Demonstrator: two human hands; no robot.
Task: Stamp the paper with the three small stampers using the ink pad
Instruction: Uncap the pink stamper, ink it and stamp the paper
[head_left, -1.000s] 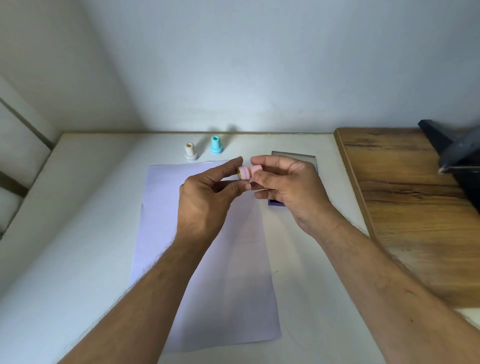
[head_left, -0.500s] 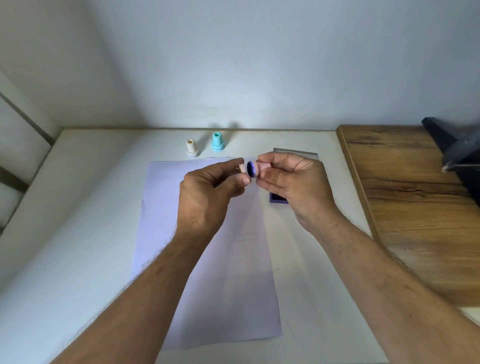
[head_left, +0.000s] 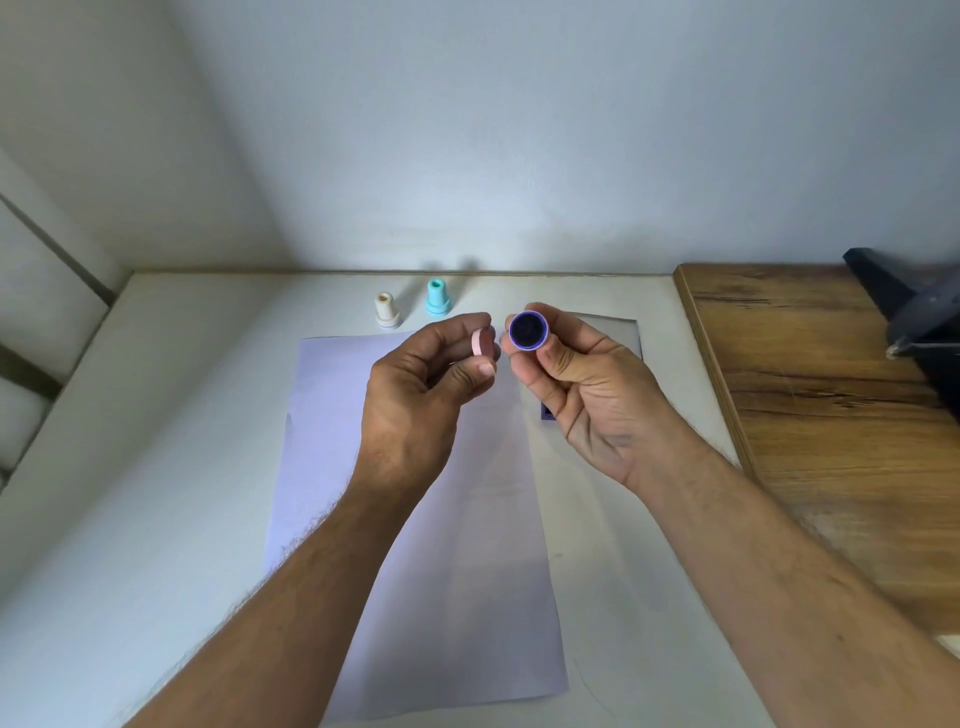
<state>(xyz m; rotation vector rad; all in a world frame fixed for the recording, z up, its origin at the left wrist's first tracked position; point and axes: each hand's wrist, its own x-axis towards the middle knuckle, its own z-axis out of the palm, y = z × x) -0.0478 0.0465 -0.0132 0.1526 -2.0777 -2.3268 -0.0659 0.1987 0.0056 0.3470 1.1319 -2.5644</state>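
Observation:
My right hand (head_left: 587, 384) holds a pink stamper (head_left: 529, 331) above the paper, its round dark-blue inked face turned toward the camera. My left hand (head_left: 421, 400) pinches the stamper's pink cap (head_left: 478, 344) between thumb and forefinger, a little to the left of the stamper. A white sheet of paper (head_left: 415, 519) lies lengthwise on the white table beneath both hands. A cream stamper (head_left: 387, 310) and a turquoise stamper (head_left: 437, 296) stand upright just beyond the paper's far edge. The ink pad (head_left: 546, 413) lies right of the paper, mostly hidden behind my right hand.
The white table (head_left: 156, 467) ends at the wall behind the stampers. A wooden surface (head_left: 831, 415) adjoins it on the right, with a dark object (head_left: 914, 317) at its far right edge. The ink pad's clear lid (head_left: 618, 332) shows past my right hand.
The cap has come off the pink stamper: my left hand drew it away to the left, and my right hand turned the stamper so its inked face points at the camera.

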